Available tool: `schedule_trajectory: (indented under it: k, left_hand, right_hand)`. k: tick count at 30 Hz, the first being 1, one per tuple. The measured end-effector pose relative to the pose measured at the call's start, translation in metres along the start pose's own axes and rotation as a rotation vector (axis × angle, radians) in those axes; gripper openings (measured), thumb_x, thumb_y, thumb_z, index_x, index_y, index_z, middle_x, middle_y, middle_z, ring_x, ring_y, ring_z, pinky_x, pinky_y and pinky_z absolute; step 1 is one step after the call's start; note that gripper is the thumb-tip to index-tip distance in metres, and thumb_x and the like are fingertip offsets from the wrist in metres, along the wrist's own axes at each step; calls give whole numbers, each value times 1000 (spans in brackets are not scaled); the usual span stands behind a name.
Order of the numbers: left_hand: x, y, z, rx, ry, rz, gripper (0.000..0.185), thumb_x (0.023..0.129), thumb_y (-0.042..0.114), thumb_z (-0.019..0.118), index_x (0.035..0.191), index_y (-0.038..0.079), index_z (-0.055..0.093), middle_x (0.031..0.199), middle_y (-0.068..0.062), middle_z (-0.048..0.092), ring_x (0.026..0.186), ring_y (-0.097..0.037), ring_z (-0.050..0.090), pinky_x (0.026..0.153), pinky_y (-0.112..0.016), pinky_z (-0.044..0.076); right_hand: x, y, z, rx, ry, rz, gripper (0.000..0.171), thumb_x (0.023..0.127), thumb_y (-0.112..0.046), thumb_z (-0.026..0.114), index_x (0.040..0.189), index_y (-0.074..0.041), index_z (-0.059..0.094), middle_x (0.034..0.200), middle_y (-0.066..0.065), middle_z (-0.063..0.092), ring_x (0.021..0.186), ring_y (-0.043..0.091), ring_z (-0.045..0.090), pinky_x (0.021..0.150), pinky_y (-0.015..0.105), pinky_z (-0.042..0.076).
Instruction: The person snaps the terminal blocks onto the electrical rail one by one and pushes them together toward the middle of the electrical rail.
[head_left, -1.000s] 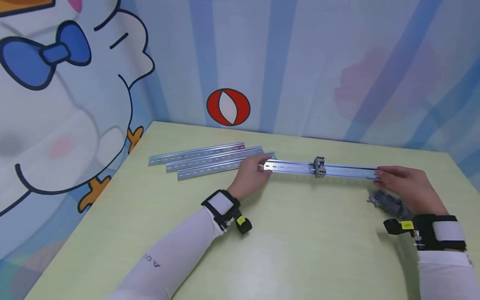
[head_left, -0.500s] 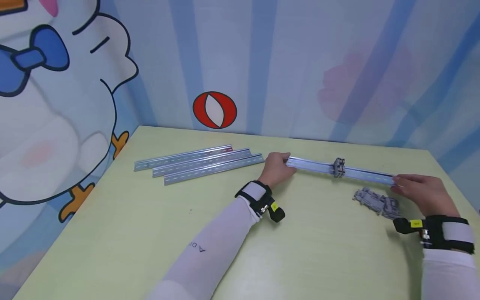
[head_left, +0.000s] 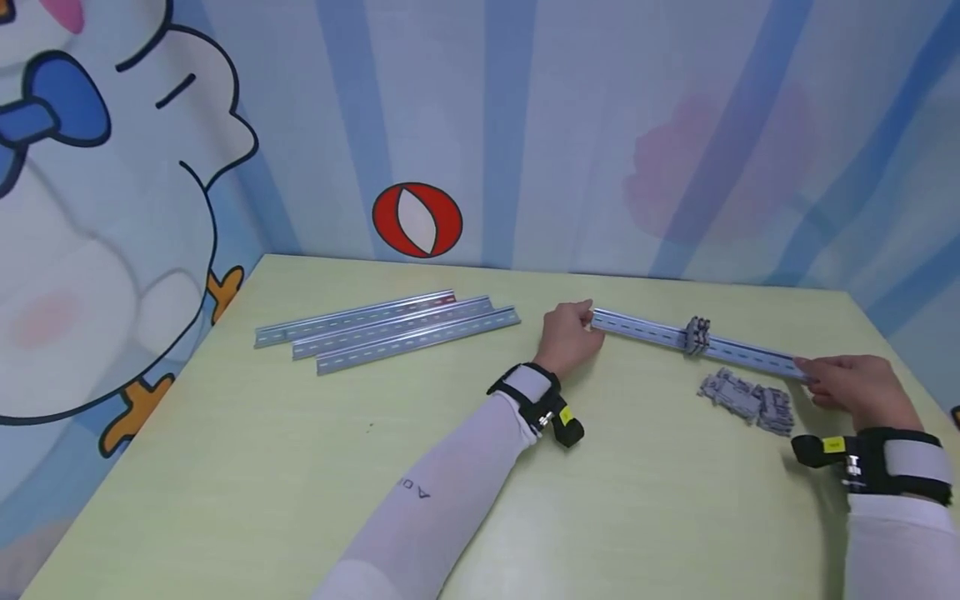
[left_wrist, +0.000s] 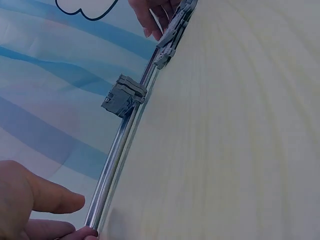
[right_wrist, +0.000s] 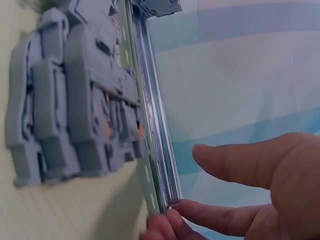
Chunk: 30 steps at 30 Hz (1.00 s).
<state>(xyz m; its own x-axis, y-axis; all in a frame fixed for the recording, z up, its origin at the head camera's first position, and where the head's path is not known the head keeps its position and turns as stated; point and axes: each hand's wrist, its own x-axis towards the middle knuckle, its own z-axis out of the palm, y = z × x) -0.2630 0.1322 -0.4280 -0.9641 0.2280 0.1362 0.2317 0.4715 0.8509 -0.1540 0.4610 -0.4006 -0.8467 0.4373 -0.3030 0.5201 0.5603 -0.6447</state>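
In the head view, a slotted metal DIN rail (head_left: 645,327) slants across the right part of the table. Grey terminal blocks (head_left: 697,336) sit clipped on it near its middle. My left hand (head_left: 567,342) holds its left end; my right hand (head_left: 862,390) grips the right end. Both wrist views show fingertips at the rail ends, with each thumb (left_wrist: 60,199) standing off to one side. Just in front of the rail lies a group of loose grey terminal blocks (head_left: 746,402), seen large in the right wrist view as stacked blocks (right_wrist: 75,105).
Several more DIN rails (head_left: 408,337) lie side by side at the left rear of the pale table (head_left: 637,517). Behind stands a wall covering (head_left: 570,133) with cartoon prints, close to the table's back edge.
Both hands have carried the rail with its clipped blocks to the right, and its right end now slants nearer. The left hand has moved away from the other rails. The head view has shifted right.
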Motion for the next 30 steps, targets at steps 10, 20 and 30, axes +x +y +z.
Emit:
schedule_trajectory:
  k: [10, 20, 30]
  left_hand:
    - [-4, -1, -1, 219, -72, 97, 49, 87, 11, 63, 135, 3, 57, 100, -13, 73, 42, -6, 24, 42, -19, 25]
    - [-7, 3, -20, 166, -230, 70, 49, 93, 23, 61, 137, 3, 54, 100, -10, 65, 80, -17, 54, 75, -24, 46]
    - [-25, -11, -48, 96, -299, -74, 51, 94, 29, 63, 140, 10, 51, 124, -9, 62, 110, -18, 60, 92, -31, 50]
  right_hand:
    - [-8, -8, -3, -215, -110, -36, 85, 98, -52, 41, 139, 21, 29, 141, 47, 25, 124, 60, 33, 90, 66, 42]
    - [-15, -26, -4, -322, -103, -208, 89, 99, -54, 38, 141, 22, 22, 138, 49, 25, 123, 64, 29, 92, 70, 37]
    - [-41, -80, 32, -192, 54, -568, 66, 101, -40, 50, 142, 11, 39, 140, 39, 37, 122, 58, 37, 87, 68, 39]
